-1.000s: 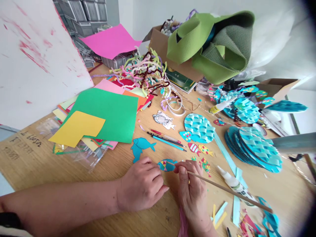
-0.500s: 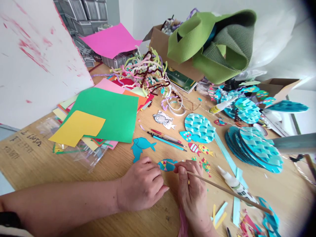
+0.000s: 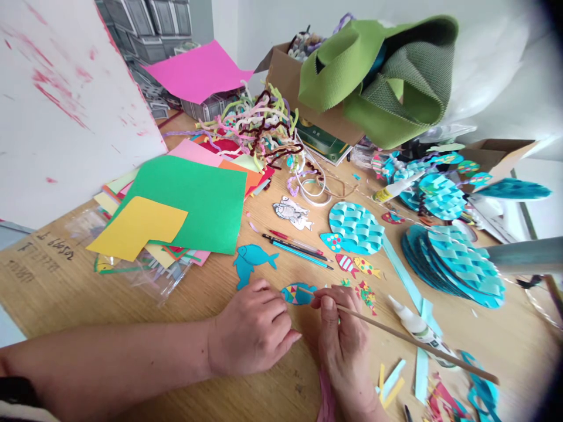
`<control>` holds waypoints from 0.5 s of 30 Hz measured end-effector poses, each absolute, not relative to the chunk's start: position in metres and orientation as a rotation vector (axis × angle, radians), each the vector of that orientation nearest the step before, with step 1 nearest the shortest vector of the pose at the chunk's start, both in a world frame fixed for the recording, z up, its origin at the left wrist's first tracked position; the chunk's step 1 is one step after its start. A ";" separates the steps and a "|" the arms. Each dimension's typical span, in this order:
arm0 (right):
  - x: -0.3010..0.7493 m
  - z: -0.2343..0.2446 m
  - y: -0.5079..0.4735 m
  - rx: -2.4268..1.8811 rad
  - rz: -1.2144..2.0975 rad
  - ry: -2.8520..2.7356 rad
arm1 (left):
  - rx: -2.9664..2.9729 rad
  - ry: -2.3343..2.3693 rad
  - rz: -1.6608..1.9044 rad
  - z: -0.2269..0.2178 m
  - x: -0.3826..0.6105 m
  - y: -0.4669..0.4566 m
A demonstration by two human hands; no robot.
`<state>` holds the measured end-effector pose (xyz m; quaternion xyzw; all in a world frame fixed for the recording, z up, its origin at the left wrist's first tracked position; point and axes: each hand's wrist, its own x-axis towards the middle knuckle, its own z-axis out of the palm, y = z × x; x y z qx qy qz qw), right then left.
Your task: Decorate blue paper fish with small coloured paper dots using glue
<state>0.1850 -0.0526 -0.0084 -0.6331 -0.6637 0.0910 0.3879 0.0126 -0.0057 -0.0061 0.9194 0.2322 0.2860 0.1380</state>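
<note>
My right hand is closed around a thin wooden stick that runs off to the lower right; its tip lies on a small multicoloured paper fish on the wooden table. Curled fingers of my left hand press on the left end of that fish, their tips touching it. Just beyond my hands lies a blue paper fish.
Coloured paper sheets lie stacked at the left. Pencils, small paper fish, woven blue paper discs, a glue bottle, pipe cleaners and a cardboard box with green fabric crowd the centre and right. Paper scraps lie near the right front.
The far end of the stick has dropped slightly lower and to the right; both hands stay in place on the small fish.
</note>
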 end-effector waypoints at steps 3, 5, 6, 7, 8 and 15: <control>0.186 -0.009 -0.054 -1.605 0.242 -1.683 | 2.657 0.677 0.827 -0.006 0.013 -0.006; 0.187 -0.008 -0.056 -1.576 0.234 -1.637 | 2.655 0.677 0.829 -0.006 0.013 -0.006; 0.187 -0.007 -0.057 -1.555 0.218 -1.592 | 2.653 0.675 0.832 -0.005 0.013 -0.006; 0.187 -0.007 -0.057 -1.533 0.196 -1.536 | 2.651 0.669 0.836 -0.005 0.013 -0.006; 0.187 -0.006 -0.058 -1.513 0.165 -1.471 | 2.648 0.663 0.840 -0.004 0.013 -0.006; 0.199 0.002 -0.053 -1.541 -0.079 -1.009 | 2.649 0.655 0.860 -0.005 0.012 -0.006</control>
